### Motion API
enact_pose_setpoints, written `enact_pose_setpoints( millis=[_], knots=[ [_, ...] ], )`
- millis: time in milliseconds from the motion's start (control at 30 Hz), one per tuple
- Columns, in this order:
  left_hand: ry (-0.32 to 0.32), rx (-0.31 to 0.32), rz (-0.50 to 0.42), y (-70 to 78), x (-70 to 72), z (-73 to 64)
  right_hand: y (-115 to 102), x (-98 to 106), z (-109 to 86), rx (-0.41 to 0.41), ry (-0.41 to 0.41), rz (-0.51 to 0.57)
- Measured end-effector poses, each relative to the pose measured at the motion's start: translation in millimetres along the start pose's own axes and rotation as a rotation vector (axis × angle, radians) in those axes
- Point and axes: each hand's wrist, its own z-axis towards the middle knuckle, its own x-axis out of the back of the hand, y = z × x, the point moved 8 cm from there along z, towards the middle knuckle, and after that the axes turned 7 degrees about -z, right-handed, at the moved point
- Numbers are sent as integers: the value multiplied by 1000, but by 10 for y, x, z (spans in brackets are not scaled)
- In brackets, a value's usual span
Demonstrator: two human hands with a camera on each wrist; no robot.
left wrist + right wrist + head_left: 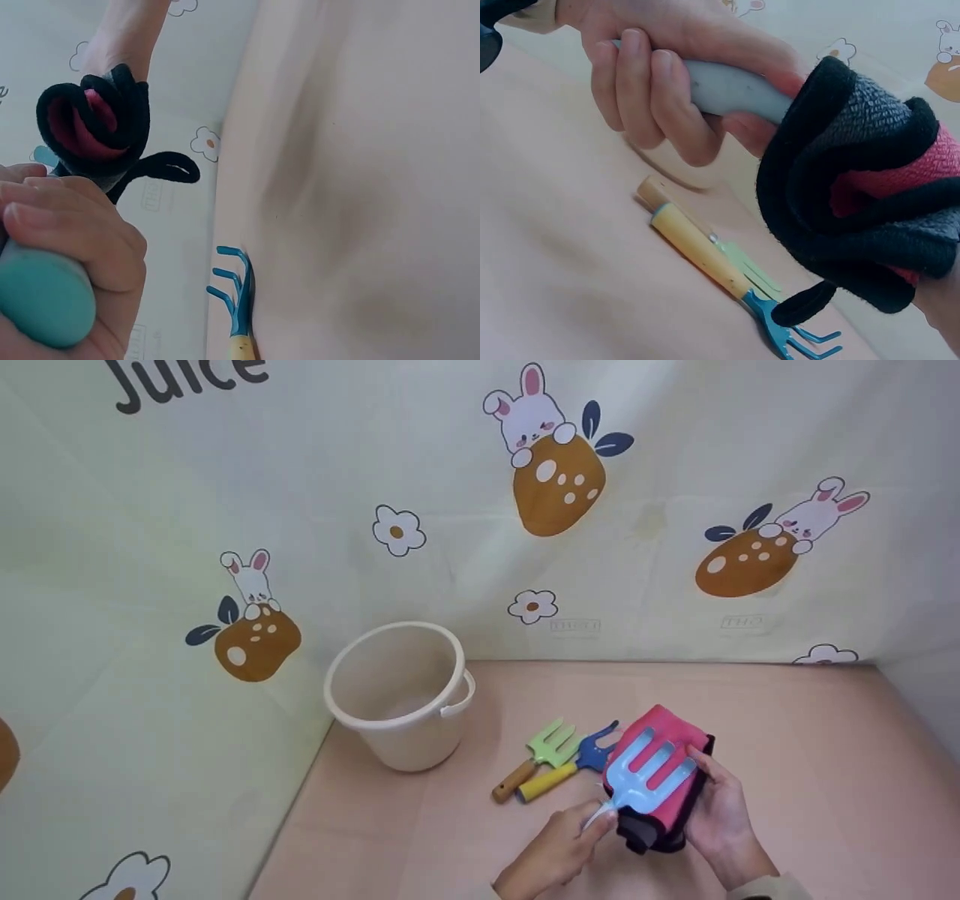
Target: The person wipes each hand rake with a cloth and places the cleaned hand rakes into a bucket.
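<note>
My left hand [551, 847] grips the handle of a light blue hand fork [637, 791], its tines pointing up and away. Behind the tines is a folded pink cloth [671, 727] with a grey side and black edging, held by my right hand [724, 821] at its right side. The tines seem to lie against the pink face; actual contact is hard to tell. From the left wrist, the handle's rounded end [49, 296] looks turquoise, and the cloth [94, 127] appears rolled in layers. A black loop [802, 304] hangs off the cloth in the right wrist view.
A green hand fork [551, 746] with a brown handle and a blue hand rake [592, 754] with a yellow handle lie side by side on the pinkish tabletop [420, 825]. Behind them on the left stands a cream bucket [412, 742]. Printed sheets [450, 450] wall the back and sides.
</note>
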Motion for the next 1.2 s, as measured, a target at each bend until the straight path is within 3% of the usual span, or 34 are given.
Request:
enact_pose_setpoints(
  millis=[233, 333, 533, 633, 733, 1033, 1200],
  knots=[
    [6, 40, 7, -46, 1, -9, -69, 3, -21, 10, -24, -105],
    [3, 40, 23, -53, 17, -21, -97, 17, -3, 37, -39, -198],
    [14, 94, 63, -101, 62, -25, -173, 18, 27, 114, -55, -549],
    [14, 108, 80, -135, 86, -32, -211, 8, 18, 146, -31, -742],
    [17, 105, 90, -156, 110, -35, -243, -13, -4, 167, 1, -871],
    [33, 108, 202, -160, 157, 23, -353, -171, -79, 247, -16, -1098],
    [97, 115, 229, -209, 235, 75, -505, -250, -183, 380, 57, -1180]
  ],
)
